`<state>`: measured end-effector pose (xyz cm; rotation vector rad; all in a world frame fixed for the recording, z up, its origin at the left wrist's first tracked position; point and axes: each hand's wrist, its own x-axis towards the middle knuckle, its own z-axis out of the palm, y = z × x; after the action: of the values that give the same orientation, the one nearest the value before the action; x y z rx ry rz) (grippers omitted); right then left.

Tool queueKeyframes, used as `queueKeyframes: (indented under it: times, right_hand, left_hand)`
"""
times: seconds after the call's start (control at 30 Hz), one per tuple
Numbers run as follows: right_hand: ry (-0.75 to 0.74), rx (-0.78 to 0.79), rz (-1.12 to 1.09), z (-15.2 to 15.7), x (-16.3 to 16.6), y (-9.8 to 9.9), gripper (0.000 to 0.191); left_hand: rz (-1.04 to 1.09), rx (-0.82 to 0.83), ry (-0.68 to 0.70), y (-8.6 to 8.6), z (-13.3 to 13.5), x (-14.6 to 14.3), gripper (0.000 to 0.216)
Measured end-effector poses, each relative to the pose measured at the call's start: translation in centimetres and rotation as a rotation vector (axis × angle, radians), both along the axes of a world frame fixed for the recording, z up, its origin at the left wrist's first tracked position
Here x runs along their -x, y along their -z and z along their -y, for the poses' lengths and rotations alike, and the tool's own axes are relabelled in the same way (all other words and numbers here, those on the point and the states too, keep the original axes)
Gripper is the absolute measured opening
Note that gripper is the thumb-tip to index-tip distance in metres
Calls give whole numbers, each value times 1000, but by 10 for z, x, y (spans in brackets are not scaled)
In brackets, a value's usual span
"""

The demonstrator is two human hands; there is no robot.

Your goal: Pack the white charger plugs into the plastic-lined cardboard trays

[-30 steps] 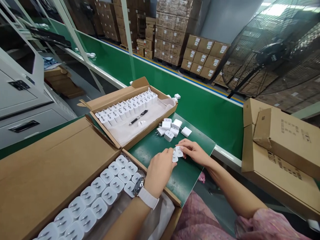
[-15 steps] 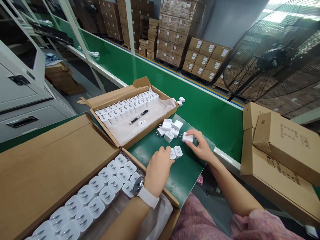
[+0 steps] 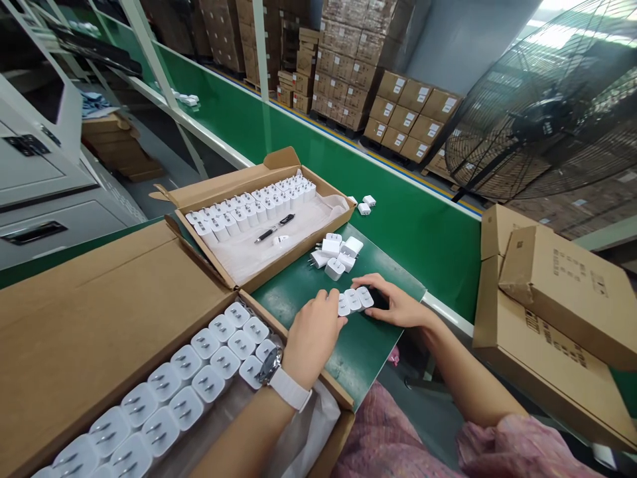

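Observation:
Three white plug adapters (image 3: 353, 301) stand in a short row on the green work board (image 3: 358, 345). My left hand (image 3: 313, 335), with a watch on its wrist, curls against the row's left end. My right hand (image 3: 395, 305) pinches the rightmost adapter at the row's other end. A small loose heap of white adapters (image 3: 334, 255) lies just beyond the row. The large carton (image 3: 99, 312) at my left holds several rows of adapters, prongs up. A shallower open box (image 3: 259, 222) behind it has one row of adapters and a black pen.
A green conveyor belt (image 3: 423, 226) runs behind the board, with two adapters (image 3: 365, 204) on it. Closed cartons (image 3: 547, 299) are stacked at the right. A big black fan (image 3: 547, 113) stands behind them. A grey machine (image 3: 34, 186) is at the far left.
My right hand reached out to the loose heap, took one adapter and set it at the right end of the row. My left hand stayed at the row's left end.

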<state>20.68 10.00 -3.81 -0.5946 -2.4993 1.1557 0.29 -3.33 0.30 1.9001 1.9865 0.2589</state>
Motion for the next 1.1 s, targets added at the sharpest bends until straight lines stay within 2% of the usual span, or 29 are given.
queueKeyframes:
  times: [0.03, 0.1, 0.2, 0.27, 0.37, 0.43, 0.5, 0.57, 0.63, 0.87, 0.93, 1.03, 1.1]
  right_hand:
    - [14, 19, -19, -4, 4, -3, 54]
    - [158, -5, -36, -12, 17, -9, 48]
    - [397, -184, 103, -19, 47, -15, 43]
    - [408, -288, 247, -19, 66, -17, 51]
    - [378, -342, 352, -16, 84, -19, 52]
    - [372, -343, 342, -15, 85, -21, 48]
    - [440, -332, 275, -15, 79, -22, 31]
    - [537, -316, 193, -15, 69, -23, 12]
    - [573, -304, 145, -14, 60, -23, 7]
    - [440, -181, 189, -18, 57, -19, 23]
    - [289, -209, 200, -24, 62, -20, 25]
    - [28, -342, 222, -34, 71, -22, 31]
    - [-43, -417, 277, -40, 79, -22, 34]
  left_hand:
    - [-5, 3, -4, 0, 0, 0, 25]
    - [-19, 9, -11, 0, 1, 0, 29]
    - [-48, 9, -7, 0, 2, 0, 33]
    - [-70, 4, 0, 0, 2, 0, 35]
    - [-113, 2, -30, -1, 1, -1, 46]
    - [-136, -13, -107, -3, 0, -2, 58]
    - [-143, -50, -197, -5, -1, -4, 68]
    - [-143, -78, -256, -6, -1, -5, 70]
    - [-144, -69, -268, -5, -2, -4, 67]
    - [-78, 3, -125, -2, -2, 1, 51]
    - [-80, 1, -105, -2, -2, 2, 50]
    - [-91, 4, -85, -2, -2, 3, 40]
    - [-87, 7, -65, -1, -2, 4, 31]
